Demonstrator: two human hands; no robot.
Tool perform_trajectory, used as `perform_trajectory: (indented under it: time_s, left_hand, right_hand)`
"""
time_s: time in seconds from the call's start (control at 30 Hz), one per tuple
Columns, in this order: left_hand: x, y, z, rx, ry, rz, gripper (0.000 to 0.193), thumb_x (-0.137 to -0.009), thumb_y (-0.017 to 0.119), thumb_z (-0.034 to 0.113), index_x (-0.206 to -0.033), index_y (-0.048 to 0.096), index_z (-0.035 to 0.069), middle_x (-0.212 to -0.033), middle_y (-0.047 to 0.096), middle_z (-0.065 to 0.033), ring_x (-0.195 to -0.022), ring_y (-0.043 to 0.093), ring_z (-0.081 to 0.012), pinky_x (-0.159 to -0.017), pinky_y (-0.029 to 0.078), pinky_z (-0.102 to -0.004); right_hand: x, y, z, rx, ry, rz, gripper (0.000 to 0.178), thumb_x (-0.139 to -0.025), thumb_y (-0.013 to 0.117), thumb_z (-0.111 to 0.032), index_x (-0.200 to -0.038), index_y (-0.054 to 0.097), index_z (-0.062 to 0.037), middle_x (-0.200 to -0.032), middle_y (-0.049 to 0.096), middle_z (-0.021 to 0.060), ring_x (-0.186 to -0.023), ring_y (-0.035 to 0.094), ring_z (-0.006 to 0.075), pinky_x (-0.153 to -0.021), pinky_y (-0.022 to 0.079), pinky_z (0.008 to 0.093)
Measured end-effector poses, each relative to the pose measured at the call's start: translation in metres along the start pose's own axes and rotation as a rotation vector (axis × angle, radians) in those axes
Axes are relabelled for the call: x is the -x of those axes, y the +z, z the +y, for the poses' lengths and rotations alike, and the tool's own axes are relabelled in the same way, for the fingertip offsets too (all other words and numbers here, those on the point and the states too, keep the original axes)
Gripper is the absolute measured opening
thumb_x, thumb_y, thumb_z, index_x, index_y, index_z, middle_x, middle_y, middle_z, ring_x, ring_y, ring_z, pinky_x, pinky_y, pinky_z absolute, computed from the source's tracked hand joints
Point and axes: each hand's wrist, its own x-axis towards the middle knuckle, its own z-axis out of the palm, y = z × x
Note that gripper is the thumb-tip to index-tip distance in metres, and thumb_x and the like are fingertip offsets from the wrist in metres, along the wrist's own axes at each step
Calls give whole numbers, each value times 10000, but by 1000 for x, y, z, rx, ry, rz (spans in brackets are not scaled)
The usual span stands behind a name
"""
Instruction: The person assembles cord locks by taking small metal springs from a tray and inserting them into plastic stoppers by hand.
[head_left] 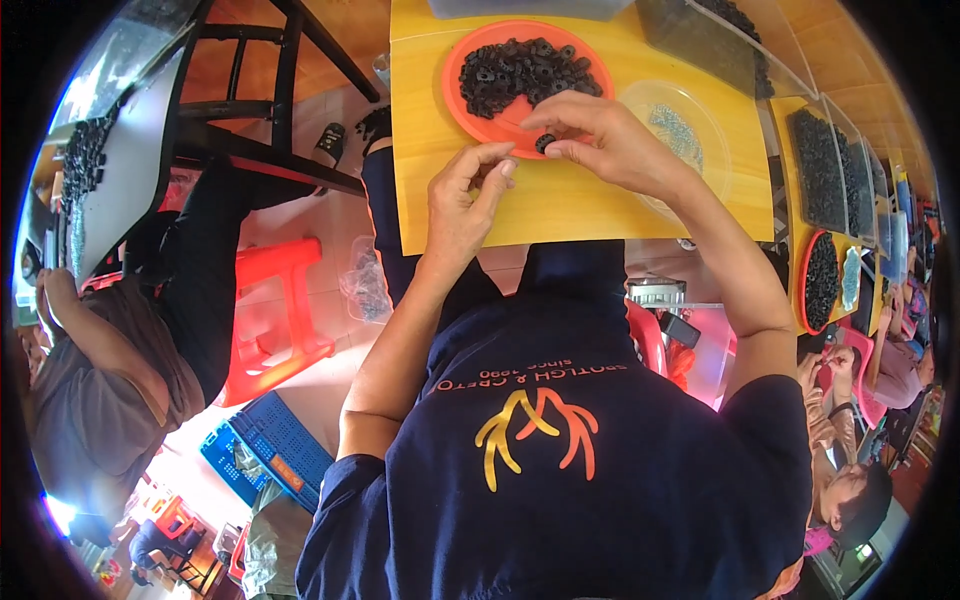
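Observation:
My right hand (pixel 610 145) pinches a small black round part (pixel 545 143) between thumb and fingers, above the near rim of a round orange-red tray (pixel 452 95). Just left of it, my left hand (pixel 465 195) is closed, with thumb and forefinger brought together. Whatever those left fingertips hold, if anything, is too small to make out. A heap of black ring-like parts (pixel 525 72) fills much of the tray. Beside my right wrist lies a clear round dish (pixel 722 125) with many small silvery pieces (pixel 678 135), partly covered by my forearm.
A yellow tabletop (pixel 430 225) carries these things. Clear bins of black parts (pixel 825 165) stand to the right. On the left are a black metal frame (pixel 285 90), a red stool (pixel 290 320), a blue crate (pixel 270 445) and a seated person (pixel 110 370). Other people sit at the right.

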Motion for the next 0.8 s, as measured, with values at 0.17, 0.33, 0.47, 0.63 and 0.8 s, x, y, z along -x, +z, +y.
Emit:
perform_trajectory:
  time_s: [0.17,0.33,0.47,0.63,0.8]
  left_hand:
    - [-3,12,19,57,87,10,218,-904,651,31,-1116,634,-16,-960,626,-61,-803,623,-108,-697,502,-236]
    - [-6,15,15,9,160,-10,214,-861,689,-3,-1070,646,-18,-915,604,-55,-779,630,-109,-693,519,-245]
    - [-6,15,23,217,4,-53,202,-885,664,-6,-1082,617,-17,-929,633,-65,-790,631,-120,-707,519,-250]
    - [-7,13,25,376,-77,-65,194,-897,648,-6,-1086,603,-14,-960,666,-91,-801,644,-149,-718,521,-273]
    - [-5,10,15,357,-129,-48,232,-894,645,-2,-1124,615,-11,-949,653,-74,-790,651,-140,-710,528,-261]
  right_hand:
    - [9,6,-23,-309,112,150,466,-853,624,58,-1293,563,-85,-1143,617,130,-927,667,213,-834,537,328]
    - [17,12,-36,-48,-33,271,515,-848,623,55,-1329,537,-106,-1198,605,131,-964,668,241,-854,536,326]
    - [22,13,-41,31,-119,383,496,-840,624,55,-1307,555,-98,-1160,620,128,-950,667,264,-802,547,310]
    - [40,-12,-28,134,-38,552,290,-860,633,10,-1141,655,-57,-1033,653,119,-868,661,236,-731,545,309]
    - [81,-42,8,173,339,671,133,-875,644,-41,-1000,681,-9,-894,660,112,-765,661,213,-650,522,284]
